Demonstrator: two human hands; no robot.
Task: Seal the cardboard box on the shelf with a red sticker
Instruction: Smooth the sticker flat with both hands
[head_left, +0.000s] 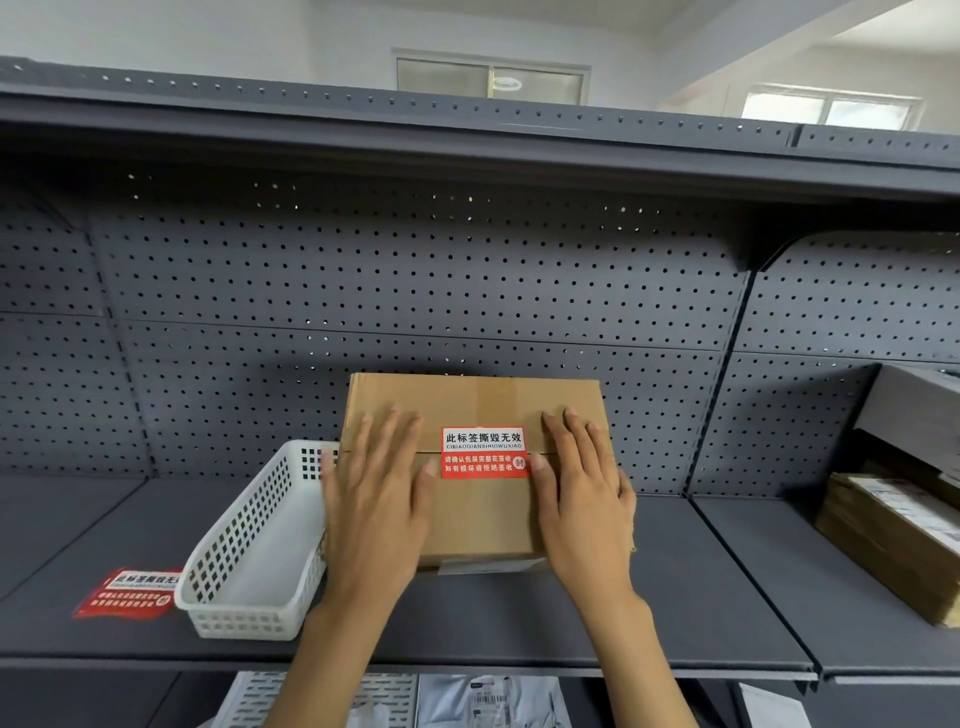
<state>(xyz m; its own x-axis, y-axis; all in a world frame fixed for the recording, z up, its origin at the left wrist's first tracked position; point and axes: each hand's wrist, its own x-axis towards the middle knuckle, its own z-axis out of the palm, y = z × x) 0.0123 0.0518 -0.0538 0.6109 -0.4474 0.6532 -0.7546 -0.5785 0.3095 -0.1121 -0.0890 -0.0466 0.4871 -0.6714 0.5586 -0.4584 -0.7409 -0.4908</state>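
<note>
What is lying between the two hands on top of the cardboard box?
In the head view, the red sticker lies between the left hand and the right hand, stuck across the seam of the cardboard box.

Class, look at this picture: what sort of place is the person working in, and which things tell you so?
Probably a stockroom or parcel-packing area. Clues: dark metal shelving with a pegboard back, a cardboard box bearing a red sticker, and more labelled cartons at the right.

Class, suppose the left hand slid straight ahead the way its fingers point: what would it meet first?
Probably nothing on the brown cardboard box; past its far edge, the left hand would likely meet the grey perforated back panel, though depth is unclear.
</note>
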